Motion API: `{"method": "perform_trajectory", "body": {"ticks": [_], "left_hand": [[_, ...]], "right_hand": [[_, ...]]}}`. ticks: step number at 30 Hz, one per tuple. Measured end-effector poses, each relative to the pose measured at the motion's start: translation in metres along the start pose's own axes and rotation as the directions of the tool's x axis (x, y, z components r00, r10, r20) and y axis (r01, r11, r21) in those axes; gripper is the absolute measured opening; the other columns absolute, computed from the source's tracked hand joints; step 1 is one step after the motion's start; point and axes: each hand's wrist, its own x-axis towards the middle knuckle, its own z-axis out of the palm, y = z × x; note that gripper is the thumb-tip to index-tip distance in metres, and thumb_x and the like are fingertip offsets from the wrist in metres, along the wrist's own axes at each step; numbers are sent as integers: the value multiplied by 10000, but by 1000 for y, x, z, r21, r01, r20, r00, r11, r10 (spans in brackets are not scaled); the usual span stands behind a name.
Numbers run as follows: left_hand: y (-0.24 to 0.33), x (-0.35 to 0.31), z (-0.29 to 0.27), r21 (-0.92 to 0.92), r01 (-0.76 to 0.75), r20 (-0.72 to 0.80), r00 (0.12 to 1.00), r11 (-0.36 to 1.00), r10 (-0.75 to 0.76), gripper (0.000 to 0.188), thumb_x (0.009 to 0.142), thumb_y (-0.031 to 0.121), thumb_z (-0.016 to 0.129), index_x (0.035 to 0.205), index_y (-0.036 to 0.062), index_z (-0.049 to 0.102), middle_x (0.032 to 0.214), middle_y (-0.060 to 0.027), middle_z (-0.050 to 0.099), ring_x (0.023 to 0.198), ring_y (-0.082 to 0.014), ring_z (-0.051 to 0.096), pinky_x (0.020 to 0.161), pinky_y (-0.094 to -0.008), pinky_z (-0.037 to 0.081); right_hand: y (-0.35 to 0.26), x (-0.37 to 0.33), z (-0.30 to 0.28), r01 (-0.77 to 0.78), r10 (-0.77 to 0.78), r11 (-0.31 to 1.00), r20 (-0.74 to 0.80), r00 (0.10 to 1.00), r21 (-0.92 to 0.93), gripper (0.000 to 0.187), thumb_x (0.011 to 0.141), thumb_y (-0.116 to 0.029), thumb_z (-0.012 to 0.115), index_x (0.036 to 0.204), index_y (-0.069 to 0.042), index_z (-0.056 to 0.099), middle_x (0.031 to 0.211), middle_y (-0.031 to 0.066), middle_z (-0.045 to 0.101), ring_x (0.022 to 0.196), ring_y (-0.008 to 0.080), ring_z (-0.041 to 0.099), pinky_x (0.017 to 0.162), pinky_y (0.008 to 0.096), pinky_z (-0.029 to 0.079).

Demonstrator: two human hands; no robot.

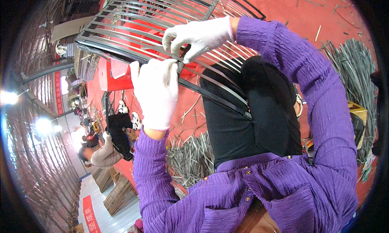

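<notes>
Here, bent over a slatted frame (107, 51) of thin dark strips, slanting from the upper left, over a red object (111, 79), down to a lap in black trousers (263, 107). At its near rail (212, 96), the left hand (157, 91) in a white glove, with fingers bent and closed over the edge, beside the dark crosspiece (213, 6). Just above, coming in from the right, the right hand (202, 36), gloved alike, with thumb and forefinger curved toward each other in a narrow pinch shape near the crosspiece; cannot tell from this angle about any hold on a strip. Up both arms, purple sleeves (152, 164). On the red floor (304, 14), a bundle of grey strips (352, 67) beyond the right arm, near a yellowish box (358, 110); left of the trousers, a loose grey heap (190, 156). Farther off at left, a seated co-worker (106, 154) in a light top.
</notes>
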Motion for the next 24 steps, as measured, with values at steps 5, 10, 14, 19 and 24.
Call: {"method": "perform_trajectory", "body": {"ticks": [5,10,14,19,24], "left_hand": [[-1,2,-2,-91,105,99,990,990,-96,90,905,151,648,957,96,697,800,-64,636,755,-256,577,907,-396,389],[-1,5,0,-120,156,50,987,980,-151,114,921,164,626,983,96,694,796,-69,655,746,-264,583,839,-379,416],[0,4,0,-61,287,118,953,956,-278,111,921,156,630,1011,116,680,800,-61,663,744,-249,598,784,-378,430],[0,7,2,32,138,38,990,990,-139,95,913,135,641,999,120,677,770,-49,638,768,-234,603,835,-376,418],[10,-1,-7,110,97,82,991,989,-106,285,850,209,733,1102,103,653,836,-42,611,900,-232,585,999,-446,378]], "right_hand": [[-4,12,-13,-31,37,998,119,992,-49,193,799,-189,751,890,-40,669,1083,96,539,1070,258,554,899,401,479],[-11,35,-29,34,53,975,378,924,-219,210,812,-213,735,867,-26,658,1020,108,545,1012,261,561,837,411,487],[-10,51,-34,-133,231,964,478,847,-230,221,876,-213,673,1006,-35,658,971,116,610,932,248,594,815,410,485],[-9,50,-33,-185,227,973,447,865,-135,260,916,-207,622,1106,-30,628,948,127,643,871,252,608,808,414,481],[-26,21,-17,-201,204,979,116,972,-36,170,925,-165,568,998,-21,619,879,144,637,856,286,619,811,416,476]]}}
